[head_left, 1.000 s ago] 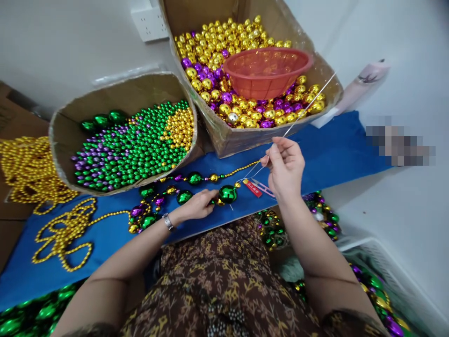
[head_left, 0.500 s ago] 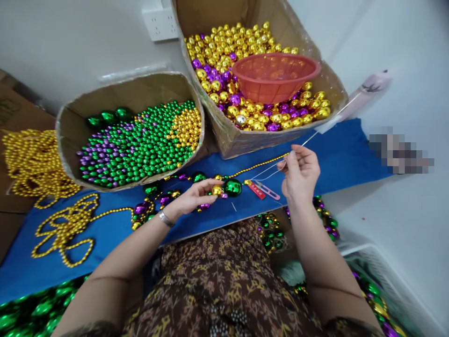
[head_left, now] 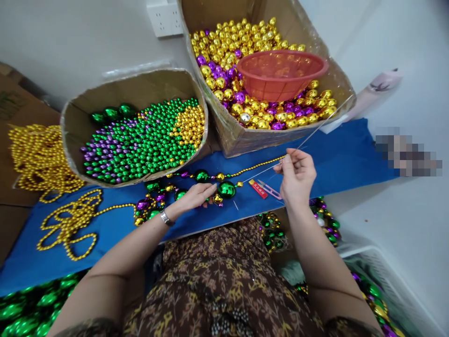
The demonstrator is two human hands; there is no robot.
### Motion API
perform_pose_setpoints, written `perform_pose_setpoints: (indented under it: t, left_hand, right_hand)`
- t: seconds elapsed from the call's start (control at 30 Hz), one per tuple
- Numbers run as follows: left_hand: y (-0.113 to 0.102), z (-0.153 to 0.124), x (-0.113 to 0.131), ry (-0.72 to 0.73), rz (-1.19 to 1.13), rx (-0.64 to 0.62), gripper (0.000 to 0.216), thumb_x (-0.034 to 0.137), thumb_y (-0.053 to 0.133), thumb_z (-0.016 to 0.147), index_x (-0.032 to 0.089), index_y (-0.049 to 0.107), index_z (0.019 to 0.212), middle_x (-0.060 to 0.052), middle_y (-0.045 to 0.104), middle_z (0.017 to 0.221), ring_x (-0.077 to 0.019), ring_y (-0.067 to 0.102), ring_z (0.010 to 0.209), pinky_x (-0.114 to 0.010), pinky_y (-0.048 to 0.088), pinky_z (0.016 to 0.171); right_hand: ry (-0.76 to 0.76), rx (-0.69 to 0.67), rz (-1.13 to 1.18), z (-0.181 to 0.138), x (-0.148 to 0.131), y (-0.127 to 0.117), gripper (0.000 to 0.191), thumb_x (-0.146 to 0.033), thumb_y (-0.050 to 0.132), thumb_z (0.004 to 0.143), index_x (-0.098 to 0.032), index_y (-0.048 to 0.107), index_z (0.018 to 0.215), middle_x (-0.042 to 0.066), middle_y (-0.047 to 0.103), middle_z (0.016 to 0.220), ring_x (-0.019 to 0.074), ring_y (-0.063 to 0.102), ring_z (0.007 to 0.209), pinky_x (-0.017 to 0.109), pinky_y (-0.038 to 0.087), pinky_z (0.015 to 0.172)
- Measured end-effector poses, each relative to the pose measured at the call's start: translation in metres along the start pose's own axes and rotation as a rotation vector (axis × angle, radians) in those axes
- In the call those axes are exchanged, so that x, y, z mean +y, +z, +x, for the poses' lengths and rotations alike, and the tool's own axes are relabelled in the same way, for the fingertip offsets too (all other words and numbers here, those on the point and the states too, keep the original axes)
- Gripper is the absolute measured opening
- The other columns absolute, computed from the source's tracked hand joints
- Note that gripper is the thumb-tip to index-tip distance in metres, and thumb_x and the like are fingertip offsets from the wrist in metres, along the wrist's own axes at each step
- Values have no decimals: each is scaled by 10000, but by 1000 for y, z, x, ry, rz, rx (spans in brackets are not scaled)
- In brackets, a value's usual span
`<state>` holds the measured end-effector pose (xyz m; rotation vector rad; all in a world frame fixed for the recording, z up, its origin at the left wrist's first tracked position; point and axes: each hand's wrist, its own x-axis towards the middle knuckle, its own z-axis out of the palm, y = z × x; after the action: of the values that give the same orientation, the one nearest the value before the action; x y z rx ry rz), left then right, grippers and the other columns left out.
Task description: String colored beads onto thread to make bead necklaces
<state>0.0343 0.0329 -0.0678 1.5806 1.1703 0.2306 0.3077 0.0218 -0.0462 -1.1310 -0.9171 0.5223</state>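
Note:
My left hand point(head_left: 197, 195) lies on the blue board point(head_left: 336, 154), its fingers closed round a gold bead beside a large green bead point(head_left: 226, 189) on a strand of green, gold and purple beads point(head_left: 164, 199). My right hand point(head_left: 297, 177) pinches a long thin needle point(head_left: 322, 122) that points up and to the right over the box edge. White thread runs from it back to the green bead. A string of small gold beads point(head_left: 259, 165) lies between the two hands.
A cardboard box of green, purple and gold beads point(head_left: 140, 140) stands at the left. Another box of gold and purple balls point(head_left: 259, 112) holds an orange basket point(head_left: 283, 74). Red-handled snips point(head_left: 264, 189) lie on the board. Gold chains point(head_left: 38, 159) are piled at the left.
My right hand drew the needle and thread out to the right and slightly down, then eased back. My left hand shifted along the strand next to the large green bead.

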Motion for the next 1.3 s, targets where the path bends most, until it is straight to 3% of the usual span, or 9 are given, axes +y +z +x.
perform_pose_setpoints:
  t: [0.3, 0.43, 0.53, 0.67, 0.8, 0.9, 0.97, 1.13, 1.3]
  left_hand:
    - [-4, -3, 6, -27, 6, -81, 564, 648, 358, 894, 147, 595, 792, -41, 652, 736, -144, 594, 572, -257, 424, 533]
    - [-7, -6, 8, 93, 194, -115, 439, 553, 578, 826, 149, 638, 987, -35, 676, 800, -158, 605, 652, -256, 421, 580]
    - [-6, -7, 4, 227, 381, -35, 438, 499, 691, 762, 165, 629, 1038, -33, 686, 855, -175, 619, 724, -273, 436, 653]
    - [-1, -9, 1, 314, 487, 111, 417, 493, 689, 776, 172, 615, 1032, -62, 689, 961, -216, 645, 863, -307, 468, 753]
    - [1, -11, 5, 369, 505, 80, 414, 405, 613, 862, 193, 559, 1214, -69, 676, 1087, -215, 648, 951, -312, 471, 817]
    - [0, -12, 9, 360, 611, 45, 275, 419, 573, 887, 180, 637, 1009, -57, 668, 958, -196, 641, 857, -287, 459, 751]
    - [1, -12, 11, 336, 685, 59, 302, 466, 582, 871, 169, 628, 903, -58, 649, 909, -193, 628, 807, -278, 444, 700]
    - [2, -13, 13, 302, 738, 86, 368, 506, 636, 819, 154, 583, 914, -58, 638, 844, -202, 614, 742, -271, 391, 615]
    - [3, -13, 11, 282, 711, 116, 442, 610, 514, 868, 175, 589, 877, -9, 587, 673, -164, 566, 614, -255, 323, 573]
  right_hand:
    - [-9, 8, -9, 2, 5, -2, 217, -379, 662, 846, -217, 598, 977, -57, 558, 746, 46, 568, 521, 181, 520, 499]
    - [-15, 13, -34, 3, 7, -2, 213, -381, 650, 855, -224, 599, 989, -53, 558, 758, 50, 565, 521, 194, 531, 509]
    - [-27, 11, -49, 4, 8, -3, 216, -385, 642, 862, -227, 597, 1003, -53, 554, 753, 53, 564, 523, 203, 539, 524]
    - [-38, 7, -46, 4, 3, -2, 211, -376, 645, 864, -224, 597, 1002, -49, 548, 747, 63, 572, 536, 209, 533, 521]
    - [-58, 9, -32, 1, -9, 1, 196, -366, 658, 860, -233, 602, 993, -41, 554, 749, 75, 582, 548, 227, 534, 528]
    - [-84, 10, -53, 0, -17, 2, 203, -379, 655, 860, -237, 603, 996, -43, 561, 749, 75, 582, 547, 230, 534, 529]
    - [-103, 15, -64, 0, -19, 2, 207, -385, 649, 862, -235, 602, 996, -46, 560, 745, 70, 574, 539, 223, 528, 520]
    - [-125, 27, -76, 2, -18, 1, 204, -392, 634, 870, -232, 599, 992, -54, 555, 733, 62, 555, 525, 210, 513, 498]
    - [-131, 30, -64, 3, -14, 1, 189, -375, 617, 884, -230, 595, 1003, -52, 568, 736, 66, 557, 538, 210, 517, 508]
